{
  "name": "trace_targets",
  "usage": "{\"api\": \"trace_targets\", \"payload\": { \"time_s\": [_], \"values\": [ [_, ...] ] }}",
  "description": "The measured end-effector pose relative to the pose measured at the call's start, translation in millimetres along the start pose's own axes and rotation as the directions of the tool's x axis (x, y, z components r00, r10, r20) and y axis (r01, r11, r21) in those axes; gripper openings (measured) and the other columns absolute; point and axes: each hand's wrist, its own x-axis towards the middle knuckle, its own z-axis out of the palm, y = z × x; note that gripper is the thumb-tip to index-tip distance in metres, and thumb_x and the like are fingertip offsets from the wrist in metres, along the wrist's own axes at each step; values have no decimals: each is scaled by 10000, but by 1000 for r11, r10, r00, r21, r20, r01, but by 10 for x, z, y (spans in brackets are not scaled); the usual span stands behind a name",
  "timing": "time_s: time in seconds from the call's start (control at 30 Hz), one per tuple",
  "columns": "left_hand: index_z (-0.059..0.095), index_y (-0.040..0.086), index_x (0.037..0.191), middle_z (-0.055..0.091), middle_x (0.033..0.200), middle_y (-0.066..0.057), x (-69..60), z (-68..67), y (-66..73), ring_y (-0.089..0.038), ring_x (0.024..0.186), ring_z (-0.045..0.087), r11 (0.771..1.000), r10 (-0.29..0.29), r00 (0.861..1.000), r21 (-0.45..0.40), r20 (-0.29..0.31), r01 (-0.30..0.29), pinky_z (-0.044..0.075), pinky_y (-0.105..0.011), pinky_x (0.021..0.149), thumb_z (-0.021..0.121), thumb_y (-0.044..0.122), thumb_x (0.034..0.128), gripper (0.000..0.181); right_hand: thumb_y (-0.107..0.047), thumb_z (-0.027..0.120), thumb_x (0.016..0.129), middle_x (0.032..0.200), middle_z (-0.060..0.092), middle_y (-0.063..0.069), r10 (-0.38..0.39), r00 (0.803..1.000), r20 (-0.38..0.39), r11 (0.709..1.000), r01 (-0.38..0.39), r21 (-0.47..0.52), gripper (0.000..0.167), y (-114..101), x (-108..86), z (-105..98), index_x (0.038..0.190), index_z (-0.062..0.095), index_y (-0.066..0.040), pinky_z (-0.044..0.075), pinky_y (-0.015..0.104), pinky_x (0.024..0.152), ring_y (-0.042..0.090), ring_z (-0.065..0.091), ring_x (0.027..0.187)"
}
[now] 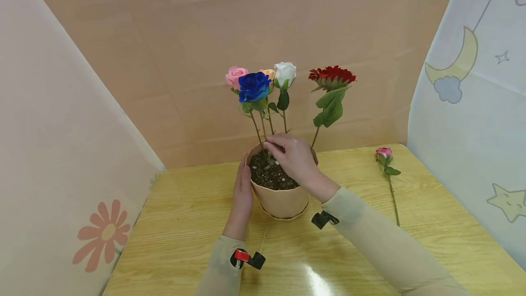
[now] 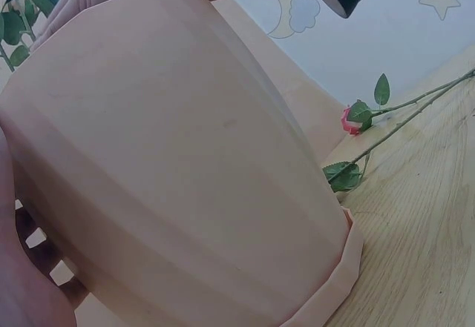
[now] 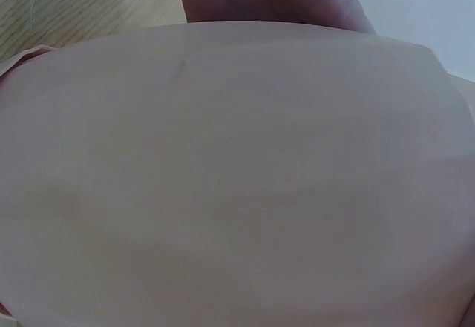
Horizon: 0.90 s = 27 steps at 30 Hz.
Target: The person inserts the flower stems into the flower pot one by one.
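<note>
Head view shows the right hand [image 1: 295,155] pinching a rose stem [image 1: 263,124]; right wrist view shows mostly flowerpot [image 3: 237,171], against which the left hand [image 1: 242,193] rests uncurled.

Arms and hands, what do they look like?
The left sleeve and right sleeve are pale beige. The left one carries a small black-and-red gadget, the right one a black gadget. The left hand and right hand wear no gloves.
</note>
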Motion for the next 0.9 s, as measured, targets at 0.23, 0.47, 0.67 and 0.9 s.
{"api": "trace_targets", "payload": {
  "time_s": [0.23, 0.47, 0.67, 0.9],
  "values": [
    [270, 210, 1772, 284, 1800, -56, -9, -1, -31, -322, 1653, 254, 1000, -9, 1000, -2, -4, 9, 196, -606, 1321, 302, 505, 1215, 632, -182, 792, 1053, 1140, 826, 109, 0, 1000, -6, 1000, 0, -7, 231, -11, -6, 16, 1232, 852, -49, 651, 493, 846, 283, 806, 958],
    [284, 146, 1765, 315, 1787, -86, -3, 10, -14, -324, 1648, 266, 1000, 1, 1000, -4, -24, -1, 205, -586, 1324, 313, 473, 1219, 637, -211, 789, 1058, 1128, 830, 79, 51, 999, -3, 998, -51, 40, 238, -25, -12, 13, 1238, 854, -70, 655, 457, 817, 228, 804, 914],
    [281, 173, 1768, 312, 1788, -84, -4, 8, -2, -326, 1646, 267, 1000, 6, 1000, -13, -11, -6, 205, -597, 1321, 308, 461, 1222, 617, -255, 796, 1057, 1195, 820, 81, 108, 994, 3, 992, -108, 68, 268, -24, -7, -1, 1255, 851, -84, 654, 454, 823, 230, 798, 947],
    [271, 213, 1772, 299, 1793, -61, 3, 4, -15, -311, 1649, 264, 1000, 5, 1000, -15, -1, -5, 206, -597, 1320, 313, 497, 1216, 626, -309, 790, 1061, 1203, 819, 44, 146, 989, 4, 987, -146, 73, 286, -22, -10, -13, 1268, 852, -122, 651, 451, 809, 198, 789, 947]
  ]
}}
